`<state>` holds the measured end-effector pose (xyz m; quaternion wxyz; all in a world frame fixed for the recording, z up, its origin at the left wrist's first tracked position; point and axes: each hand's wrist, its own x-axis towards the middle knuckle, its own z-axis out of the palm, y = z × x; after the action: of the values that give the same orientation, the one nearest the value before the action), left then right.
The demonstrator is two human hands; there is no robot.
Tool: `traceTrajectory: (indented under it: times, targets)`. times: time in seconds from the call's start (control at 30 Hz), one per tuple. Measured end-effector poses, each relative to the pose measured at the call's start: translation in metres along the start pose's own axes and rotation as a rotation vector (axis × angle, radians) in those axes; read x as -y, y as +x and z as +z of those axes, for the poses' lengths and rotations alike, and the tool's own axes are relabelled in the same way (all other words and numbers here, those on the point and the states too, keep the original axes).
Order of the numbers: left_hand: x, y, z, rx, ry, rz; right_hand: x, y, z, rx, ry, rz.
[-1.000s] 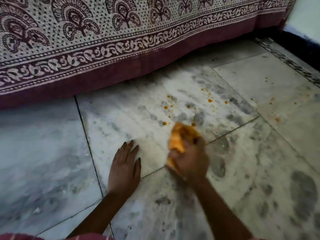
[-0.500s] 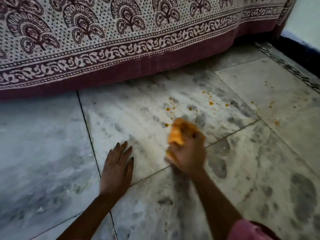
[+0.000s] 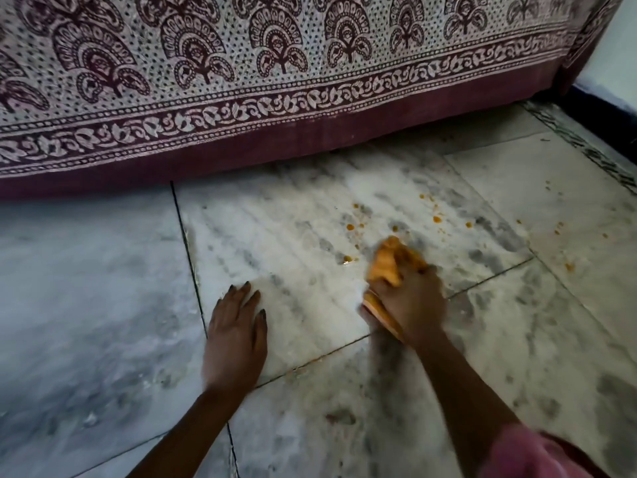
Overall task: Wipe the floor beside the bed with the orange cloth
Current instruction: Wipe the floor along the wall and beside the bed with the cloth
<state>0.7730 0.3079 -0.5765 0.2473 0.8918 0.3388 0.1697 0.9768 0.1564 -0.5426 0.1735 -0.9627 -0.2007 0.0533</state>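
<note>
Right hand (image 3: 410,301) grips a crumpled orange cloth (image 3: 389,263) pressed to the white marble floor (image 3: 293,236); left hand (image 3: 238,326) rests flat, fingers straight.
Wiping looks partway done: small orange spots (image 3: 437,219) lie unwiped beyond the cloth, toward the patterned maroon bedspread (image 3: 275,81).

A cream cover (image 3: 275,63) with dark red fan shapes hangs down, its hem plain dark red. Small orange spots (image 3: 437,219) lie scattered below it. Grey smudges (image 3: 613,391) show at the right. A pale wall (image 3: 625,46) with a dark base strip (image 3: 613,100) stands top right.
</note>
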Motion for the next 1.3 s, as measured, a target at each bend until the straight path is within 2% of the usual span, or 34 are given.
traceTrajectory:
  times: [0.07,0.1,0.17,0.23,0.3,0.43,0.57,0.63,0.77,0.83,0.9,0.97,1.0,1.07,1.17,1.23,1.3]
  targets:
    - [0.001,0.001,0.002,0.001,-0.016,0.017,0.050,-0.003,0.012,0.046,0.031,-0.025]
    - [0.002,0.002,0.003,0.010,-0.023,0.013,0.074,-0.019,0.021,0.075,-0.040,-0.129]
    - [0.006,0.007,0.003,-0.005,-0.037,0.004,0.077,-0.068,0.035,0.178,-0.005,-0.320]
    - [0.007,0.013,0.003,-0.025,-0.035,0.001,0.034,-0.114,0.032,0.229,0.032,-0.408]
    - [0.005,0.018,0.002,-0.039,-0.027,-0.029,-0.010,-0.137,0.009,0.226,0.177,-0.331]
    - [0.002,0.017,0.003,-0.015,0.052,-0.013,-0.074,-0.091,-0.032,0.100,0.031,-0.034]
    - [0.001,0.019,0.006,0.052,0.130,-0.006,-0.042,0.011,-0.014,-0.030,-0.132,0.149]
    - [0.005,0.023,0.007,0.058,0.119,0.016,0.007,0.023,0.013,-0.045,-0.107,0.056]
    - [0.010,0.035,0.006,0.030,0.063,0.006,0.076,-0.040,0.043,-0.037,-0.201,-0.348]
    - [0.013,0.043,0.005,0.001,0.060,-0.019,0.053,-0.090,0.044,0.049,-0.132,-0.502]
    - [0.017,0.051,0.003,-0.006,0.075,-0.032,0.005,-0.119,0.033,0.039,-0.098,-0.593]
    - [0.021,0.055,0.002,0.011,0.085,-0.025,-0.047,-0.112,0.016,-0.040,-0.167,-0.632]
    - [0.023,0.055,0.003,0.016,0.095,-0.020,-0.068,-0.093,0.008,-0.068,-0.220,-0.583]
    - [0.025,0.054,0.003,0.031,0.124,-0.003,-0.075,-0.036,-0.005,-0.107,-0.321,-0.337]
    - [0.028,0.052,0.005,0.055,0.153,0.033,-0.020,0.053,0.000,-0.097,-0.291,-0.021]
    - [0.029,0.053,0.005,0.065,0.150,0.043,0.037,0.087,0.019,-0.005,-0.240,-0.025]
    - [0.029,0.053,0.004,0.057,0.141,0.031,0.089,0.078,0.038,0.074,-0.237,-0.191]
